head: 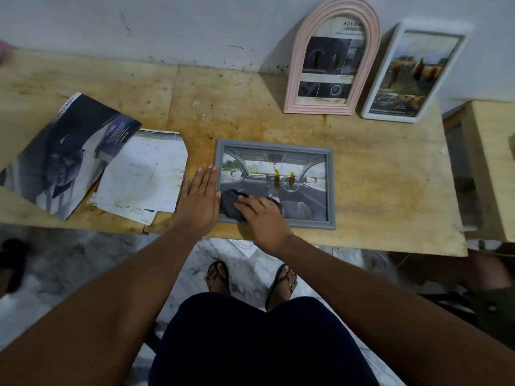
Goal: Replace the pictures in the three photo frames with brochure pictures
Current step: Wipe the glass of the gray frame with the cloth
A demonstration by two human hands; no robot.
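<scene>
A grey photo frame (pixel 303 151) lies flat on the wooden table (pixel 376 176), showing a car-interior picture with two orange smears on its glass. My left hand (pixel 199 200) lies flat with straight fingers against the frame's left edge. My right hand (pixel 260 215) presses a dark cloth (pixel 230 203) onto the lower left of the glass, fingers curled over it. A pink arched frame (pixel 333 55) and a white rectangular frame (pixel 412 71) lean upright against the wall at the back right, each holding a brochure picture.
A dark car brochure (pixel 67 154) and several cut white pages (pixel 142 176) lie at the left of the table. A second wooden piece (pixel 490 162) stands at the right. My feet in sandals show below the table's front edge.
</scene>
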